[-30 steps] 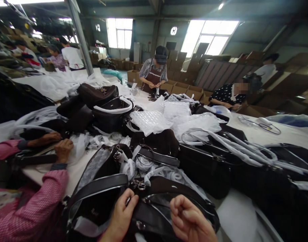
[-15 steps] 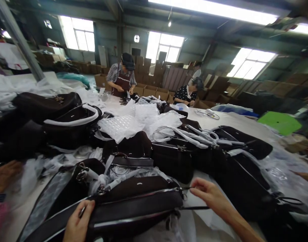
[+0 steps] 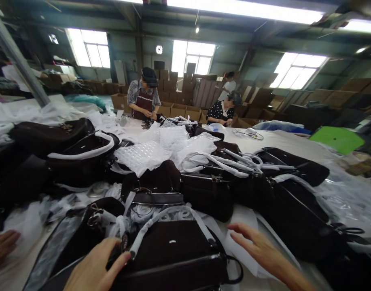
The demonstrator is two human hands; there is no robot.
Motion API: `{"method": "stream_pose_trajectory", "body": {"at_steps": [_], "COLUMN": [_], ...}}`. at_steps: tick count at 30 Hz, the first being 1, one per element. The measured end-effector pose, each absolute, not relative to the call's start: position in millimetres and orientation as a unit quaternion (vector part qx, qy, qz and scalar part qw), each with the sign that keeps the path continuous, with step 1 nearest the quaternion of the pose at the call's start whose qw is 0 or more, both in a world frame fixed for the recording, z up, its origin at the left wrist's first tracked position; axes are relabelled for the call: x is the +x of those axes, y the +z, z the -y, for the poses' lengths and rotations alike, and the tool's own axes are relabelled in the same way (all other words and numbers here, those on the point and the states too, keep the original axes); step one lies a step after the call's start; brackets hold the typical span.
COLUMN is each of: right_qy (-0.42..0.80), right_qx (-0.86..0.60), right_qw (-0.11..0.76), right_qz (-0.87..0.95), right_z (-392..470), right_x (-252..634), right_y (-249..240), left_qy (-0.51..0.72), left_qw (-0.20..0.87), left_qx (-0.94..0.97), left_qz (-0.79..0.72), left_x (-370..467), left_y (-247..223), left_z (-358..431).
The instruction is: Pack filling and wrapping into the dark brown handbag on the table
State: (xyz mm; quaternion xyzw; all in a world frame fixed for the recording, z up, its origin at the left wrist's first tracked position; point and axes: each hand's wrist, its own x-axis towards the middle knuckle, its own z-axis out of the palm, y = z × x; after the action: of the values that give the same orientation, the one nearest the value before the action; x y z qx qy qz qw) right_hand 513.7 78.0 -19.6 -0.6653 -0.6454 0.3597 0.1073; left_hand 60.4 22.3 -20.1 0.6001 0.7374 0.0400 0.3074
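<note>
A dark brown handbag (image 3: pixel 173 250) with a white-wrapped handle (image 3: pixel 170 216) lies right in front of me on the white table (image 3: pixel 291 141). My left hand (image 3: pixel 96 268) rests flat on the bag's left end near the metal ring, fingers spread. My right hand (image 3: pixel 258 246) hovers open just right of the bag, above a white sheet, holding nothing. A thin black loop (image 3: pixel 235 270) sticks out from the bag's right end.
Several more dark handbags (image 3: pixel 82 155) with wrapped handles crowd the table, with bubble wrap (image 3: pixel 161 147) among them. Another person's hand (image 3: pixel 3 244) lies at the left edge. Two people (image 3: pixel 144 97) work at the far end; cardboard boxes (image 3: pixel 179 109) stand behind. A green sheet (image 3: pixel 337 139) lies right.
My right hand let go of the thin strap and opened. My left hand shifted from gripping the bag's edge to lying flat on it. The bag now sits more upright.
</note>
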Motion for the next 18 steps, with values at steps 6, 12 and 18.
{"method": "stream_pose_trajectory", "body": {"at_steps": [6, 12, 18], "right_qy": [0.332, 0.393, 0.443], "right_qx": [-0.706, -0.638, -0.538], "right_qw": [0.017, 0.107, 0.312], "right_qz": [0.625, 0.654, 0.645], "right_z": [-138.4, -159.0, -121.6], "right_x": [424.4, 420.6, 446.9], "right_y": [-53.5, -48.5, 21.6], "left_qy": [-0.080, -0.029, 0.085], "left_qw": [0.224, 0.290, 0.373], "left_qx": [0.703, 0.733, 0.760], "left_qz": [-0.670, -0.614, -0.525], "left_x": [130.2, 157.2, 166.4], "left_y": [-11.0, -35.9, 22.8], "left_z": [-110.4, -157.8, -166.1]}}
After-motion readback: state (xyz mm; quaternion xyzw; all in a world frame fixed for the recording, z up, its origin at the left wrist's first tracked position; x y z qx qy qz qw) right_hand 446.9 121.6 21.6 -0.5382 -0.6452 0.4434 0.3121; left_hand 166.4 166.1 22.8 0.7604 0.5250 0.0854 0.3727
